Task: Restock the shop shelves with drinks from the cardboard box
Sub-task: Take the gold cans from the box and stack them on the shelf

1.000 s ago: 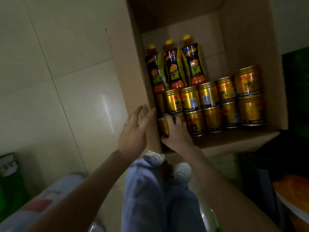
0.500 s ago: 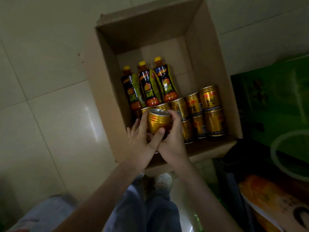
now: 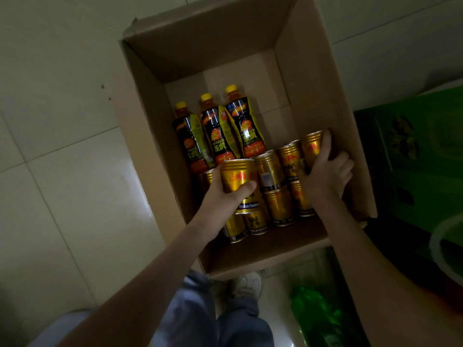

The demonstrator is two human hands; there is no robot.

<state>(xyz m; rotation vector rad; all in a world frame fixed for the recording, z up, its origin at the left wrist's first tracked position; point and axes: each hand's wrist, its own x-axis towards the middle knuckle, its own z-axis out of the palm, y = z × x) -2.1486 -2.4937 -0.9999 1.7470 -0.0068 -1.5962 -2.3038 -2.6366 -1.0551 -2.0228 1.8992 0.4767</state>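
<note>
An open cardboard box (image 3: 313, 78) stands on the tiled floor. Inside lie three dark bottles (image 3: 220, 131) with yellow caps, and in front of them several gold cans (image 3: 278, 204) stacked in two layers. My left hand (image 3: 220, 196) grips one gold can (image 3: 236, 176), held a little above the stack at its left end. My right hand (image 3: 328, 171) wraps its fingers round the top can at the right end (image 3: 310, 145), against the box's right wall.
Green packaging (image 3: 413, 159) lies to the right of the box. A green bottle or bag (image 3: 318, 316) sits low on the floor. My legs and shoes (image 3: 245, 286) are just below the box's near edge. Pale tiled floor (image 3: 62, 171) spreads to the left.
Both hands held one gold can together half a second ago. Now the left hand holds it alone, and the right hand has moved right onto the can at the stack's right end.
</note>
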